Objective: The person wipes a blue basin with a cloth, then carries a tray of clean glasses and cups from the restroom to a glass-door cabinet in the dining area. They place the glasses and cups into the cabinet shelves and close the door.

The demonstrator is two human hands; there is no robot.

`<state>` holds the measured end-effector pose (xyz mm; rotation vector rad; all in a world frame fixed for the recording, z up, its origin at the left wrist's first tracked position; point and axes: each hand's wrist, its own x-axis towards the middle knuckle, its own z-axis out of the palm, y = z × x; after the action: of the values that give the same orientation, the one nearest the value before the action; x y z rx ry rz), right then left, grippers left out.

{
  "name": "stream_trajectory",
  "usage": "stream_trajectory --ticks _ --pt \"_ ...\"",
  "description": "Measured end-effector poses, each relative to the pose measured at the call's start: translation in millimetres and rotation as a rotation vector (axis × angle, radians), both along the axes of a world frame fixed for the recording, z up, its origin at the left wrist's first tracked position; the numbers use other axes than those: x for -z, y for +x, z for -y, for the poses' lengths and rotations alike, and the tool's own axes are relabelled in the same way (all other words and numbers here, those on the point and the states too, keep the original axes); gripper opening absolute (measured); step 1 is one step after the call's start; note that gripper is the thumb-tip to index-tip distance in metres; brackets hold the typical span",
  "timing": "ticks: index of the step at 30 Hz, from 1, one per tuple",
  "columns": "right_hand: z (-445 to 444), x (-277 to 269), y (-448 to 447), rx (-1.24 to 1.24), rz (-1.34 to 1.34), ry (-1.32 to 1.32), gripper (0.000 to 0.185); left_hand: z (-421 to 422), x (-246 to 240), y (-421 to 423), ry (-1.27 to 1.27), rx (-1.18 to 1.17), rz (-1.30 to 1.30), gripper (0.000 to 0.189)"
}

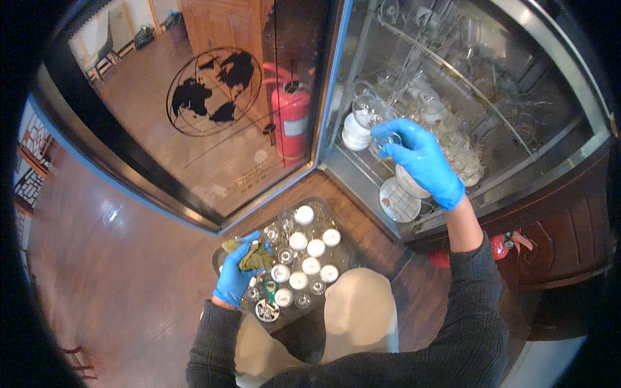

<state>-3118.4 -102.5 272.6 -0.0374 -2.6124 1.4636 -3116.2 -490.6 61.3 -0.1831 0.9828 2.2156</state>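
My left hand (233,281), in a blue glove, grips a crumpled olive-green cloth (256,257) over the left side of a dark tray (344,254). On that tray stand several white cups (316,248) and small clear glasses (318,287). A green-handled tool (270,290) lies near a round patterned item (267,310) at the tray's near edge. My gloved right hand (422,160) reaches into a glass-sided cabinet (361,194), its thumb and fingers closed around a small clear glass (388,143). White stacked bowls (356,133) sit just left of those fingers.
The cabinet's glass door (218,169) stands open at the left, with a red fire extinguisher (292,121) seen through it. Crowded glassware (461,150) fills the shelf beyond my right hand. A white plate (400,200) lies by the cabinet's front edge.
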Motion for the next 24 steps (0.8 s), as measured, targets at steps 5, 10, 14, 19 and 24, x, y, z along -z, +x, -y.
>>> stream_trajectory --ticks 5,10,14,19,24 --pt "13.5 -34.8 -18.6 -0.014 -0.267 0.177 0.027 4.1 -14.2 7.8 0.000 -0.023 -0.009 0.040" --pt "6.4 -79.4 -29.5 0.001 -0.519 0.364 0.029 7.0 -16.7 11.8 -0.021 -0.002 -0.049 0.043" --pt "-15.1 -113.0 -71.6 0.155 -0.686 0.712 0.023 10.6 -21.8 13.7 -0.068 0.007 -0.065 0.045" --pt "-49.2 -130.9 -119.2 0.252 -0.569 0.942 0.024 16.9 -27.4 18.2 -0.022 0.020 -0.028 0.046" --pt "-82.4 -133.9 -140.1 0.266 -0.474 1.041 0.025 21.9 -28.4 21.3 -0.011 -0.014 -0.047 0.046"
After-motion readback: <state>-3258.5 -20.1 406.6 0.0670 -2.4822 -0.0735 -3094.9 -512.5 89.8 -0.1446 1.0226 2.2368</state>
